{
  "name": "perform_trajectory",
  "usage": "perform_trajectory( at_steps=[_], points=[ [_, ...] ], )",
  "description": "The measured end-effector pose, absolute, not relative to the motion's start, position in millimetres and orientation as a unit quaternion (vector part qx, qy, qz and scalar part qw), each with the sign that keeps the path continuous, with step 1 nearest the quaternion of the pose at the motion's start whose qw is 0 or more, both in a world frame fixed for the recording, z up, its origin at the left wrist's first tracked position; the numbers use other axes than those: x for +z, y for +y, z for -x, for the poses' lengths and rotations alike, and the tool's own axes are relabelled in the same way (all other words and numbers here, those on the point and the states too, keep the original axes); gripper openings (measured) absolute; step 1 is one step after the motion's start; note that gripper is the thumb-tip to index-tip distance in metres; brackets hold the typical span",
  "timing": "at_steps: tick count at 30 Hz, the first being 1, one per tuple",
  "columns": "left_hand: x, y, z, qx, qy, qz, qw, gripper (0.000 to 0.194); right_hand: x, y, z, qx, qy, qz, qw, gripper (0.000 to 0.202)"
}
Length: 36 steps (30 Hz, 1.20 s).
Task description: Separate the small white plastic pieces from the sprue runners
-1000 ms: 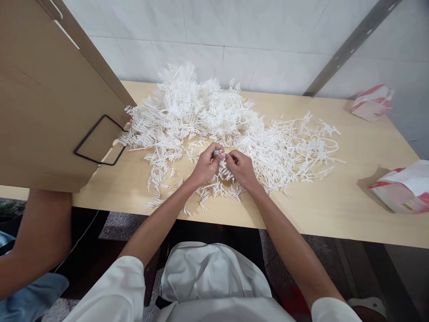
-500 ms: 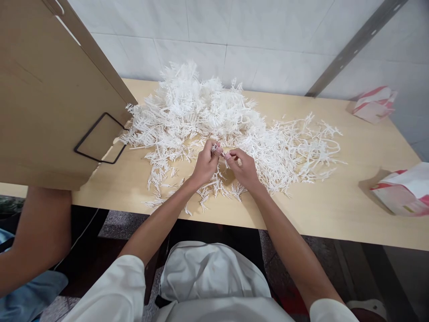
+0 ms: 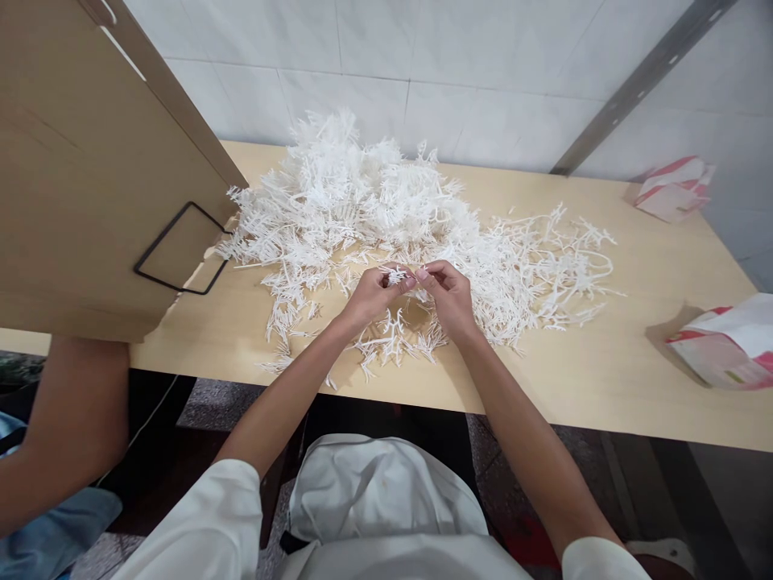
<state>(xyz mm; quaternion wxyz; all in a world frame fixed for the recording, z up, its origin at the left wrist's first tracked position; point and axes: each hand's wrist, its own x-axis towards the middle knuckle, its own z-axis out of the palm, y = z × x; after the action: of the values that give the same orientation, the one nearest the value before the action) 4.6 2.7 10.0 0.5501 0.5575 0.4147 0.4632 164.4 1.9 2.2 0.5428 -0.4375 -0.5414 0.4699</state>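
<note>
My left hand [image 3: 375, 294] is closed on a small white branched plastic piece [image 3: 396, 276], which shows between its thumb and fingers. Close on its right, my right hand [image 3: 450, 296] pinches with thumb and forefinger at a tiny white bit by the same piece; its full shape is hidden by the fingers. Both hands hover low over the table's near half. Behind them spreads a large heap of white branched plastic pieces [image 3: 374, 185]. A few loose branched pieces [image 3: 390, 342] lie just below the hands.
A cardboard panel [image 3: 90, 185] stands at the left, with a black wire frame [image 3: 181, 286] at its lower edge. Another person's arm [image 3: 84, 411] is below it. Two red-and-white paper bags [image 3: 728, 342] [image 3: 676, 189] stand at the right. A tiled wall [image 3: 495, 113] closes the back.
My right hand has shifted slightly right and up. My left hand has turned, and the white piece in it shows more. The heap looks the same.
</note>
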Motion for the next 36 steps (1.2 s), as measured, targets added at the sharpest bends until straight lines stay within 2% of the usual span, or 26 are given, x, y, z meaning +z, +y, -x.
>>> perform_trajectory(
  at_steps=[3,8,15,21,26,30,36],
  points=[
    [9.7,0.5,-6.2,0.449,0.401,-0.575,0.554,0.038,-0.1,3.4,-165.2,0.495,-0.529,0.415,0.55,0.028],
    [10.8,-1.9,-7.7,0.464,0.365,-0.575,0.566,0.036,-3.9,0.5,-160.5,0.532,-0.529,0.414,0.516,0.032],
    [8.2,-0.9,-6.2,0.492,0.307,-0.519,0.628,0.032,1.9,-2.7,-154.8,0.549,-0.527,0.395,0.515,0.034],
    [6.9,-1.1,-8.8,0.509,0.372,-0.503,0.591,0.025,8.1,2.0,-163.6,0.482,-0.524,0.447,0.542,0.034],
    [6.6,-0.4,-8.3,0.508,0.407,-0.524,0.549,0.022,10.1,-3.5,-160.1,0.422,-0.611,0.448,0.498,0.029],
    [9.0,-1.3,-6.4,0.491,0.396,-0.561,0.536,0.024,7.0,-5.2,-159.5,0.42,-0.631,0.443,0.479,0.026],
    [14.8,-2.5,-4.9,0.518,0.371,-0.516,0.572,0.023,3.5,1.6,-165.9,0.468,-0.564,0.42,0.536,0.028]
  ],
)
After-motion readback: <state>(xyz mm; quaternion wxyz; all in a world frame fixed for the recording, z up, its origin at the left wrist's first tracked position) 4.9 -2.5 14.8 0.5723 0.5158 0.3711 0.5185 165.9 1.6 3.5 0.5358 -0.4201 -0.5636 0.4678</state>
